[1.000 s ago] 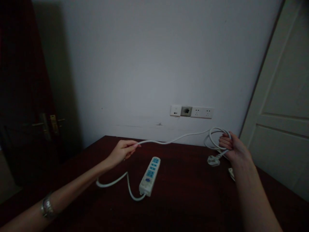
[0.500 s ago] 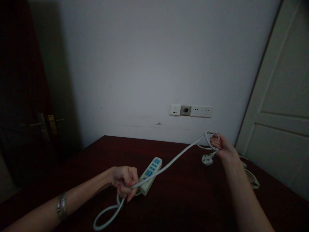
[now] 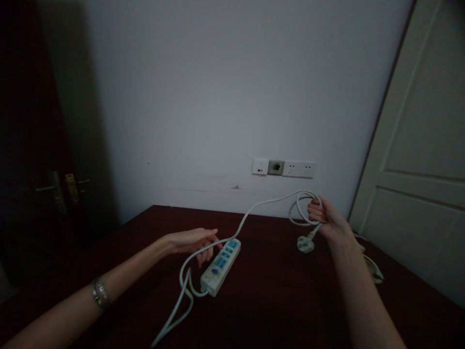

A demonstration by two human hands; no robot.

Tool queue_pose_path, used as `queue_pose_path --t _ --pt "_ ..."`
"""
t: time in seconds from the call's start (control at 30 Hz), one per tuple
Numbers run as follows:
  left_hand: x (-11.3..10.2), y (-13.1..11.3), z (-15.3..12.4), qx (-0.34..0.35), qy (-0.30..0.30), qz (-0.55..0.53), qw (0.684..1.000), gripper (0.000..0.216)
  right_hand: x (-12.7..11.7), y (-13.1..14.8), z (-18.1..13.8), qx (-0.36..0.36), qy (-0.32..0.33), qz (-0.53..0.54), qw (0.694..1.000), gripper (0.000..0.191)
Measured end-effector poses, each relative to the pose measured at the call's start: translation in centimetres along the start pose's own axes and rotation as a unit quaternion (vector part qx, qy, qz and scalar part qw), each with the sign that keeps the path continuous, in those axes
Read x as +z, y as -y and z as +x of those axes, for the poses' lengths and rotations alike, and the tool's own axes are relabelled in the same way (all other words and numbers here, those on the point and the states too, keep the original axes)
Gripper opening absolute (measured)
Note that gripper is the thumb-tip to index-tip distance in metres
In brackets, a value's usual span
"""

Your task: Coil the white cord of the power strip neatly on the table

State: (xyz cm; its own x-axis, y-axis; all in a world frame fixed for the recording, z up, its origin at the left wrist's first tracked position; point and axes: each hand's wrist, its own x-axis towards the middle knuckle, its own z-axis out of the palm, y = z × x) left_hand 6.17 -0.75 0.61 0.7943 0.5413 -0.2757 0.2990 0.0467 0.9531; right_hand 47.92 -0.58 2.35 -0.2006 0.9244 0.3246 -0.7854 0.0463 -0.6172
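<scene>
A white power strip (image 3: pixel 220 265) with blue sockets lies on the dark wooden table (image 3: pixel 276 300). Its white cable (image 3: pixel 254 209) runs from the strip's near end, loops toward the table's front, then rises to the right. My right hand (image 3: pixel 329 220) is closed on a coil of that cable, and the white plug (image 3: pixel 305 243) hangs just below the fist. My left hand (image 3: pixel 194 240) hovers just left of the strip with fingers loosely stretched out over the cable, which passes under the fingertips.
Wall sockets (image 3: pixel 284 168) sit on the white wall above the table's far edge. A pale door (image 3: pixel 417 160) stands at the right, a dark door with a brass handle (image 3: pixel 58 191) at the left. Another white cable (image 3: pixel 374 271) lies by my right forearm.
My left hand let go of the cable it was gripping, opened and moved up beside the strip. The cable between the hands went slack. My right hand shifted slightly left, still holding the coil.
</scene>
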Motion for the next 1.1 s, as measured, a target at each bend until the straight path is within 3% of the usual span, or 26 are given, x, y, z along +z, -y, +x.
queue_pose_path --t 0.13,0.23,0.33,0.4,0.5,0.67,0.8,0.93,1.0,1.1 --pt "2.3 -0.4 2.6 0.023 -0.023 0.088 0.996 0.043 3.4 -1.0 0.1 0.054 0.012 -0.031 0.998 0.022" --pt "4.0 -1.2 4.1 0.086 -0.029 0.129 0.987 0.042 5.5 -1.9 0.1 0.085 0.028 -0.053 0.995 0.025" --pt "5.4 -2.6 4.5 0.147 0.02 0.067 0.987 0.047 6.7 -2.7 0.1 0.105 0.05 -0.057 0.992 0.024" --pt "6.0 -3.5 4.5 0.159 0.038 0.004 0.987 0.035 7.1 -3.0 0.2 0.118 0.064 -0.047 0.99 0.025" --pt "5.6 -4.1 4.4 0.184 -0.025 -0.059 0.981 0.021 7.3 -3.0 0.0 0.129 0.085 -0.022 0.988 0.023" --pt "2.9 -2.9 5.3 0.212 -0.163 -0.107 0.957 0.024 7.3 -2.5 -0.4 0.123 0.102 0.04 0.986 0.019" --pt "2.1 -0.6 6.6 0.19 -0.209 -0.027 0.959 0.031 7.6 -2.7 -0.4 0.107 0.093 0.086 0.986 0.014" --pt "3.3 2.0 7.1 0.132 -0.212 0.124 0.96 0.03 7.8 -3.3 -0.4 0.044 0.078 0.111 0.99 0.01" --pt "4.1 2.9 6.7 0.126 -0.187 0.228 0.947 0.023 7.8 -3.7 -0.3 0.02 0.063 0.103 0.993 0.011" --pt "5.2 3.2 5.5 0.12 -0.152 0.376 0.906 0.031 7.8 -4.5 0.2 -0.005 0.035 0.068 0.997 0.016"
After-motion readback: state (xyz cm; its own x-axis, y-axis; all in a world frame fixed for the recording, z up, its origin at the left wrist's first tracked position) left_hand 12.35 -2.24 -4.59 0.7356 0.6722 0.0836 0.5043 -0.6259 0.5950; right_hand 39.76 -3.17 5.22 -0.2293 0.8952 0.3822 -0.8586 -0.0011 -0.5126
